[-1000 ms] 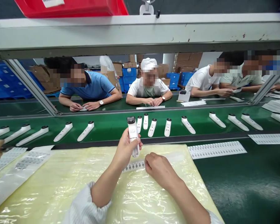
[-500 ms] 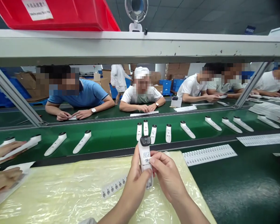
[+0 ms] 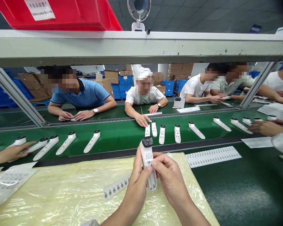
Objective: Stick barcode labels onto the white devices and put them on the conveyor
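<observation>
My left hand point(image 3: 139, 185) is wrapped round a white handheld device point(image 3: 147, 153) with a black head, holding it upright above the yellow plastic-wrapped pad. Printed labels show on its face, and its lower end looks clear or hollow. Thumb and index finger of my right hand point(image 3: 168, 175) are pinched together at the device's right edge, touching it beside the lower label point(image 3: 149, 162). Whatever lies between those fingertips is hidden. Left of my hands, a strip of printed labels point(image 3: 116, 188) lies on the pad point(image 3: 68, 188), partly covered by my left forearm.
A green belt point(image 3: 122, 141) carries several similar white devices point(image 3: 162, 134). Label sheets point(image 3: 213, 157) lie to the right. Co-workers' hands reach in at left point(image 3: 16, 152), right point(image 3: 266, 128) and opposite point(image 3: 142, 120). Overhead, a shelf beam point(image 3: 141, 48) supports a red bin point(image 3: 61, 15).
The devices on the belt have shifted right. The co-worker opposite has reached out to one, and another person's hands have come in at the right. My hands keep nearly the same hold.
</observation>
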`<state>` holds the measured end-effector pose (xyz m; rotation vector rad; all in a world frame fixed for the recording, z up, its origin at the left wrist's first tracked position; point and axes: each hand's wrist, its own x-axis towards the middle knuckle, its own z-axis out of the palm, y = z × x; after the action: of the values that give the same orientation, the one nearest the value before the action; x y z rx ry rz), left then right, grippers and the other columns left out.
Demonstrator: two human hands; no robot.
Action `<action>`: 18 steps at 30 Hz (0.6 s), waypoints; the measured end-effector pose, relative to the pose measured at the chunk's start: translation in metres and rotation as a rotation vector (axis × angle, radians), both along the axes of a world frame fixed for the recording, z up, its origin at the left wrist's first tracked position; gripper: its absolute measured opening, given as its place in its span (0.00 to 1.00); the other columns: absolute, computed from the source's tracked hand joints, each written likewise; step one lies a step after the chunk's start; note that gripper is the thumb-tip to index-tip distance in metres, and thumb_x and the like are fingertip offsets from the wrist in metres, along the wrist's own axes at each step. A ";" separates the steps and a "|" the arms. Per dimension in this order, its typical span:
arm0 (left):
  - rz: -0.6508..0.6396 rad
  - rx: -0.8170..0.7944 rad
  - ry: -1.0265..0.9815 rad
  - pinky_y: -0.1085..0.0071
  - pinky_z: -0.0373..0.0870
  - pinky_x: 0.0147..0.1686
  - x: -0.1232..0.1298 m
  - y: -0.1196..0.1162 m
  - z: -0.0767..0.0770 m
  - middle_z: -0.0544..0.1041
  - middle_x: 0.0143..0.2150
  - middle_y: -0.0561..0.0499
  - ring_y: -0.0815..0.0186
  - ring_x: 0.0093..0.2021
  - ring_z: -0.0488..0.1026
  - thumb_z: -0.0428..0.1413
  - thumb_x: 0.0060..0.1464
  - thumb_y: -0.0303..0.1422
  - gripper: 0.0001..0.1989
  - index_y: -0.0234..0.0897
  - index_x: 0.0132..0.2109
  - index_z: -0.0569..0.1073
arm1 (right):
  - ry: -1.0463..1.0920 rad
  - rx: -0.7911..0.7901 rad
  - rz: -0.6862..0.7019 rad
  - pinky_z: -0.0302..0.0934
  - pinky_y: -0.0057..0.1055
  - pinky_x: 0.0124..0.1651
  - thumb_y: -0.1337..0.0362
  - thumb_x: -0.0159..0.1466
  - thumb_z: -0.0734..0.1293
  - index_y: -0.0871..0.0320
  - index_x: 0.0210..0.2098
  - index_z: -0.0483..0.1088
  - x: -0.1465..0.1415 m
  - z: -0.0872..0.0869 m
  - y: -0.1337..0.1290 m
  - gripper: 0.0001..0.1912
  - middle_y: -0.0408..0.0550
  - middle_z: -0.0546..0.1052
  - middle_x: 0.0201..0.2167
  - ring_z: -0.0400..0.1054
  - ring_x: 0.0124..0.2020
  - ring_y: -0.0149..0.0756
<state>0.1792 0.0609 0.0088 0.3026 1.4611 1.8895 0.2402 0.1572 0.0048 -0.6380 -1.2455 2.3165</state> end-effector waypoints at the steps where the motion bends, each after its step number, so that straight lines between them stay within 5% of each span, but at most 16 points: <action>1: 0.011 -0.014 -0.008 0.61 0.58 0.64 0.001 0.000 0.001 0.58 0.71 0.54 0.51 0.71 0.53 0.58 0.58 0.44 0.35 0.55 0.69 0.56 | -0.007 0.004 -0.009 0.59 0.26 0.31 0.52 0.54 0.78 0.60 0.26 0.75 -0.001 0.001 0.000 0.17 0.49 0.73 0.44 0.65 0.31 0.31; 6: 0.030 -0.051 -0.027 0.63 0.53 0.68 0.003 0.000 0.006 0.55 0.72 0.59 0.56 0.71 0.52 0.56 0.60 0.48 0.32 0.61 0.68 0.57 | -0.027 0.034 -0.036 0.59 0.26 0.31 0.51 0.52 0.79 0.61 0.25 0.75 -0.001 0.005 -0.001 0.19 0.51 0.74 0.43 0.65 0.32 0.32; 10: 0.025 -0.011 -0.078 0.64 0.59 0.65 0.003 0.000 0.010 0.55 0.72 0.55 0.55 0.70 0.54 0.56 0.60 0.48 0.36 0.56 0.71 0.52 | -0.035 0.063 -0.031 0.60 0.26 0.34 0.53 0.54 0.78 0.61 0.26 0.74 -0.001 0.005 -0.002 0.17 0.50 0.74 0.44 0.65 0.34 0.32; 15: 0.027 0.067 -0.169 0.69 0.67 0.58 0.000 0.000 0.008 0.61 0.69 0.54 0.57 0.66 0.61 0.60 0.57 0.46 0.38 0.54 0.70 0.54 | -0.009 -0.157 -0.094 0.56 0.24 0.27 0.55 0.43 0.83 0.59 0.27 0.66 -0.007 0.002 -0.002 0.26 0.47 0.74 0.40 0.63 0.29 0.29; 18: -0.025 0.095 -0.207 0.67 0.73 0.49 -0.016 -0.002 -0.001 0.72 0.61 0.47 0.54 0.56 0.72 0.66 0.49 0.47 0.44 0.51 0.69 0.56 | 0.053 -0.212 -0.056 0.56 0.25 0.27 0.55 0.47 0.81 0.57 0.33 0.67 -0.012 -0.001 0.003 0.24 0.44 0.73 0.33 0.61 0.25 0.28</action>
<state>0.1630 0.0589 0.0082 0.1627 1.2284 1.9120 0.2285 0.1598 0.0034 -0.6672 -0.9537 2.4213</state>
